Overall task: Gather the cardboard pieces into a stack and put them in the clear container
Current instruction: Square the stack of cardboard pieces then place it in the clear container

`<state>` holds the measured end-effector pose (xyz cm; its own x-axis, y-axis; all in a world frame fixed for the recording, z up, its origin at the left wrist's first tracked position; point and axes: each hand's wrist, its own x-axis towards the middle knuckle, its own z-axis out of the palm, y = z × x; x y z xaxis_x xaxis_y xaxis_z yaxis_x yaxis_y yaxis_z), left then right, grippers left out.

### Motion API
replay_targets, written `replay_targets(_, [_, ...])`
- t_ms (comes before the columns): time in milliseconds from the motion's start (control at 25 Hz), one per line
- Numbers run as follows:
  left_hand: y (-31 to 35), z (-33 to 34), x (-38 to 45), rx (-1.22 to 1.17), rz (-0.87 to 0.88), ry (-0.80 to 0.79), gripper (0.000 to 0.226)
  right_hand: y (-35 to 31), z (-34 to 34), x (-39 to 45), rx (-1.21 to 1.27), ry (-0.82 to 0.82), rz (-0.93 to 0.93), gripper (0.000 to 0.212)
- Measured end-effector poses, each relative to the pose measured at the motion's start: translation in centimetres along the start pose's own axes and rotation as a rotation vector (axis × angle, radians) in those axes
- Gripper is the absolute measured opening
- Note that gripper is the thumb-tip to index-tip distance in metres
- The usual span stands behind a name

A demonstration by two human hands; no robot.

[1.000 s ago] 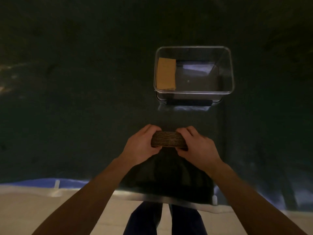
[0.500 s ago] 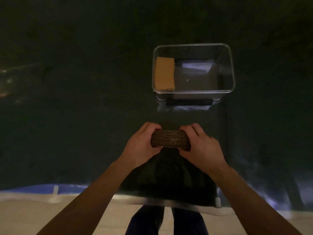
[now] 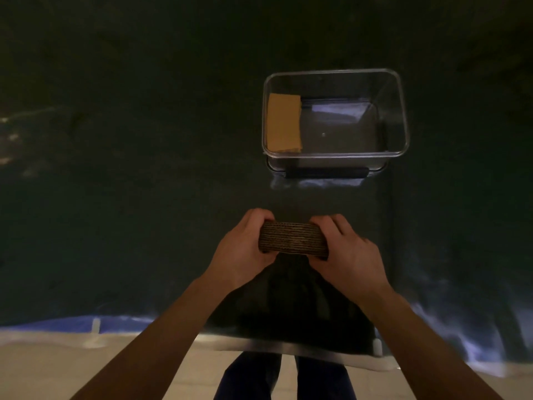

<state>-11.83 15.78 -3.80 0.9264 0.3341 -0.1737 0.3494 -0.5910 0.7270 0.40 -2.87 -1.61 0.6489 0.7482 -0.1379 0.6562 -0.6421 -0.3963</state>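
A thick stack of brown corrugated cardboard pieces (image 3: 292, 238) is held edge-on between both hands, above the dark table. My left hand (image 3: 245, 249) grips its left end and my right hand (image 3: 350, 255) grips its right end. Beyond the hands, the clear container (image 3: 403, 116) stands open on the table. Inside it, a tan cardboard piece (image 3: 284, 122) lies against the left wall.
The dark table surface (image 3: 115, 168) spreads wide to the left and right. Its near edge (image 3: 288, 346) runs just above my legs, with a pale floor (image 3: 43, 370) below. The container has a dark handle (image 3: 326, 172) on its near side.
Both hands with the stack have lifted slightly and edged toward the container. The grip is the same.
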Motion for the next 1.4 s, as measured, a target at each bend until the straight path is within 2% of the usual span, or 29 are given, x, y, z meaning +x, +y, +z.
replay_targets(120, [0.0,1.0,-0.1,0.029,-0.077,-0.037,0.054,-0.3,1.1,0.0,0.077,-0.113,0.086,0.058])
replay_targets(280, [-0.3,1.3,0.0,-0.007,-0.071,-0.05,0.059,0.0,1.7,0.0,0.084,-0.099,0.09,0.06])
replay_targets(440, [-1.2,-0.1,-0.8,-0.039,-0.054,-0.097,0.103,0.1,1.8,-0.1,0.081,-0.085,0.084,0.06])
replay_targets(480, [-1.8,-0.6,-1.6,-0.085,-0.055,-0.047,0.105,0.1,1.9,-0.1,0.081,-0.076,0.081,0.06])
replay_targets(520, [-2.3,-0.9,-2.6,-0.181,-0.052,0.042,0.098,0.2,1.9,-0.1,0.082,-0.071,0.08,0.06])
replay_targets(600, [-3.1,-0.8,-4.4,-0.494,-0.077,0.281,0.078,0.2,1.9,-0.2,0.084,-0.064,0.076,0.06])
replay_targets(680, [-2.7,0.3,-4.9,-0.752,-0.164,0.502,0.068,0.3,1.9,-0.2,0.078,-0.052,0.071,0.06])
replay_targets(760, [-0.8,2.3,-4.4,-0.895,-0.266,0.578,0.06,0.3,2.0,-0.2,0.063,-0.049,0.071,0.061])
replay_targets(800, [0.5,3.3,-4.1,-0.926,-0.317,0.542,0.058,0.2,2.0,-0.2,0.061,-0.053,0.074,0.062])
replay_targets(920, [2.7,4.6,-3.4,-0.9,-0.414,0.199,0.058,0.2,2.0,-0.1,0.071,-0.022,0.095,0.061])
replay_targets(960, [2.6,4.2,-3.0,-0.894,-0.45,0.14,0.061,0.2,2.0,-0.1,0.068,-0.009,0.092,0.061])
replay_targets(1000, [2.2,3.6,-2.7,-0.869,-0.476,0.175,0.064,0.3,2.0,-0.1,0.064,-0.002,0.084,0.06])
replay_targets(1080, [1.9,2.4,-2.2,-0.761,-0.505,0.364,0.063,0.2,2.1,-0.1,0.061,-0.004,0.077,0.06])
replay_targets(1120, [1.9,2.6,-2.1,-0.746,-0.49,0.384,0.062,0.2,2.1,0.0,0.064,-0.003,0.081,0.06])
replay_targets(1200, [3.0,3.6,-2.4,-0.896,-0.432,0.23,0.061,0.2,2.2,0.1,0.076,0.006,0.106,0.06])
replay_targets(1280, [3.4,4.1,-2.9,-0.942,-0.35,0.121,0.07,0.1,2.3,0.2,0.087,0.012,0.122,0.059])
replay_targets(1400, [1.9,3.1,-2.6,-0.718,-0.222,0.003,0.097,0.2,2.1,0.2,0.087,0.009,0.124,0.057])
